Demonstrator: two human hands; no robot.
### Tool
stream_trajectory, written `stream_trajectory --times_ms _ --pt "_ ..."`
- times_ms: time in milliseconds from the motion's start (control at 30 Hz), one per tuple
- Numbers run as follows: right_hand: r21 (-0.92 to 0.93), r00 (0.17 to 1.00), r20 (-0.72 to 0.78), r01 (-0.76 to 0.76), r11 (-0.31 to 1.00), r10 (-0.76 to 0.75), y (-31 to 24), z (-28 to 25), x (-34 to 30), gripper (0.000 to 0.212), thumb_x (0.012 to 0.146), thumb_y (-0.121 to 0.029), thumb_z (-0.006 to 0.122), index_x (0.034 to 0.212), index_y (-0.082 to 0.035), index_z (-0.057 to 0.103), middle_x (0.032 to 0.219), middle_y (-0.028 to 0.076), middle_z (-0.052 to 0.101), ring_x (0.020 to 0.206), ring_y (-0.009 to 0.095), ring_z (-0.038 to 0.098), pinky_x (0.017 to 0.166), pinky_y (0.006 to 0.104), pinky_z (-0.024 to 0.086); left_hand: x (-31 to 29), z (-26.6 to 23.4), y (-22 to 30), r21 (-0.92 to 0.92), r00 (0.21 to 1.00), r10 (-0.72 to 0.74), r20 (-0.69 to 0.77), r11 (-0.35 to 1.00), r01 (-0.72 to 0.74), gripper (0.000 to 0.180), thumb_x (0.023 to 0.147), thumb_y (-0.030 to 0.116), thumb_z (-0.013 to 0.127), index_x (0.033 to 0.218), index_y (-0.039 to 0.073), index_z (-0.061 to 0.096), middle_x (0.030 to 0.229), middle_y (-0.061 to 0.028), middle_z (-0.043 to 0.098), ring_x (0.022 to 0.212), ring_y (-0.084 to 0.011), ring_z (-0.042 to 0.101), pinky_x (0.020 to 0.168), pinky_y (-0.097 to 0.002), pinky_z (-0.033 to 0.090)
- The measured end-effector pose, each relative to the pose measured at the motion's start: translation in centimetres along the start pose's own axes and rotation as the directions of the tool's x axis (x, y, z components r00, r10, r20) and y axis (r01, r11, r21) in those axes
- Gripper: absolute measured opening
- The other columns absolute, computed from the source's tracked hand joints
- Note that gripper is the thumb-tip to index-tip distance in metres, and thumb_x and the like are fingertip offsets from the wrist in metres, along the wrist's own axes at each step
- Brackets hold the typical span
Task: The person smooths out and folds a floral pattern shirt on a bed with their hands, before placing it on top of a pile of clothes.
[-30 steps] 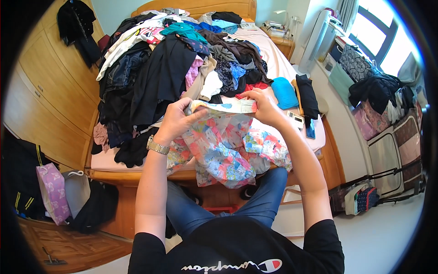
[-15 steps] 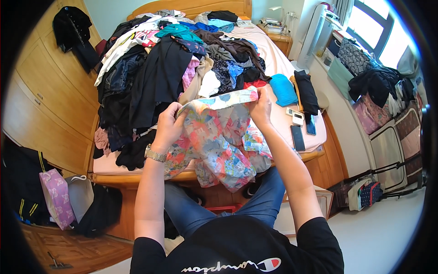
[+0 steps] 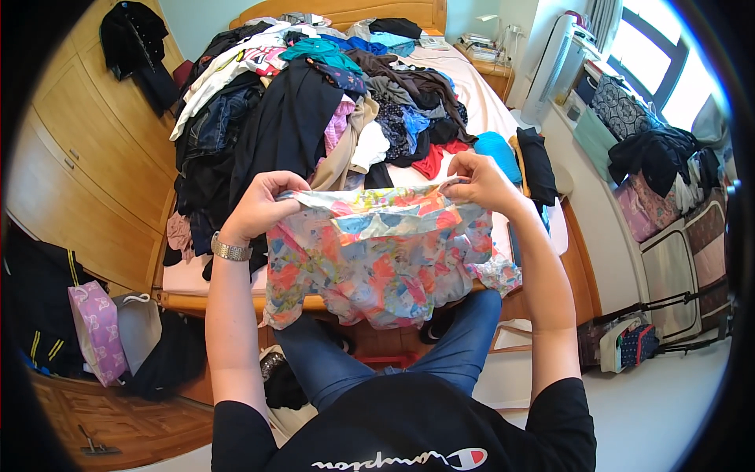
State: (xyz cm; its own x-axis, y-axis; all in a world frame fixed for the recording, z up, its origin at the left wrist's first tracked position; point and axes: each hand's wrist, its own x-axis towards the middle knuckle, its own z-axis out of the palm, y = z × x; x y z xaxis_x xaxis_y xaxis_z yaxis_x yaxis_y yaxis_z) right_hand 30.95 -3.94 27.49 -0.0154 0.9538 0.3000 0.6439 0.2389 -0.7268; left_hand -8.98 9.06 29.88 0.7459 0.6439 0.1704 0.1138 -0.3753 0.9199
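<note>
A thin floral garment [image 3: 376,271], white with coral, blue and yellow patches, hangs stretched between my two hands over my knees. My left hand [image 3: 263,208], with a metal watch at its wrist, pinches the top edge at one side. The other side of that edge is pinched by my right hand [image 3: 481,185]. Loose folds droop below, and one end sticks out under my right forearm. The cut of the garment cannot be told for certain. Beyond it lies a large heap of mixed clothes [image 3: 287,130] on the bed.
Right of the heap on the bed lie a blue bundle [image 3: 497,148] and a rolled black item [image 3: 537,165]. A wooden wardrobe [image 3: 86,149] stands at the left, with bags [image 3: 98,330] beneath it. Bags, dark clothes [image 3: 657,153] and a folded cart frame line the right side.
My hands have moved apart and slightly down, my left hand leftward and my right hand rightward. The floral garment is now spread wider and flatter between them.
</note>
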Motion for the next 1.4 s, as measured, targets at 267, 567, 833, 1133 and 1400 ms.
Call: stream_trajectory --times_ms 267,567,833,1133,1400 --pt "-0.272 0.923 -0.369 0.004 0.962 -0.108 4.7 4.0 -0.5 0.009 0.093 -0.011 0.059 0.09 -0.002 0.059 0.079 0.018 0.063 0.079 0.037 0.063 0.067 0.0444 0.047 0.2 1.3 -4.7 0.232 0.974 0.161 -0.16 0.965 -0.122 0.021 0.099 0.016 0.063 0.099 -0.004 0.069 0.081 -0.0006 0.059 0.075 -0.0083 0.052 0.07 -0.0263 0.044" --pt "0.377 0.984 -0.16 -0.012 0.926 0.078 6.0 4.8 -0.9 0.02 0.095 -0.017 0.069 0.089 -0.004 0.056 0.074 0.0 0.06 0.067 0.005 0.05 0.058 0.0238 0.039 -1.0 1.4 -4.6 -0.314 0.981 -0.063 -0.183 0.95 0.002 0.028 0.104 0.02 0.056 0.107 -0.004 0.069 0.101 -0.0057 0.073 0.086 -0.0081 0.066 0.08 -0.0239 0.053" --pt "0.337 0.865 0.412 -0.437 0.834 0.287 7.9 5.0 -3.6 0.023 0.083 -0.014 0.081 0.096 -0.003 0.067 0.081 -0.003 0.065 0.072 0.005 0.056 0.063 0.0217 0.044 -2.0 2.5 -9.8 -0.462 0.953 -0.3 -0.053 0.853 0.243 0.023 0.101 0.021 0.061 0.096 0.0 0.069 0.087 0.0025 0.068 0.075 -0.0038 0.061 0.071 -0.021 0.05" --pt "0.054 0.869 0.219 -0.464 0.884 0.443 17.1 14.7 -8.1 0.015 0.082 -0.004 0.077 0.089 -0.001 0.064 0.074 -0.001 0.06 0.068 0.007 0.054 0.06 0.0251 0.044 -6.7 6.7 -27.1 0.011 0.847 -0.413 -0.337 0.897 0.442 0.024 0.098 0.018 0.062 0.088 -0.003 0.067 0.073 -0.0016 0.064 0.065 -0.009 0.056 0.062 -0.0281 0.046" --pt "-0.041 0.87 -0.02 -0.493 0.869 0.493 17.0 16.7 -11.3 0.018 0.084 -0.015 0.074 0.089 0.002 0.067 0.077 0.014 0.069 0.072 0.022 0.067 0.065 0.0357 0.051 -8.7 9.1 -27.6 0.048 0.793 -0.552 -0.258 0.813 0.581 0.04 0.1 0.032 0.057 0.087 -0.004 0.067 0.072 -0.0073 0.065 0.066 -0.0139 0.057 0.063 -0.0326 0.048"
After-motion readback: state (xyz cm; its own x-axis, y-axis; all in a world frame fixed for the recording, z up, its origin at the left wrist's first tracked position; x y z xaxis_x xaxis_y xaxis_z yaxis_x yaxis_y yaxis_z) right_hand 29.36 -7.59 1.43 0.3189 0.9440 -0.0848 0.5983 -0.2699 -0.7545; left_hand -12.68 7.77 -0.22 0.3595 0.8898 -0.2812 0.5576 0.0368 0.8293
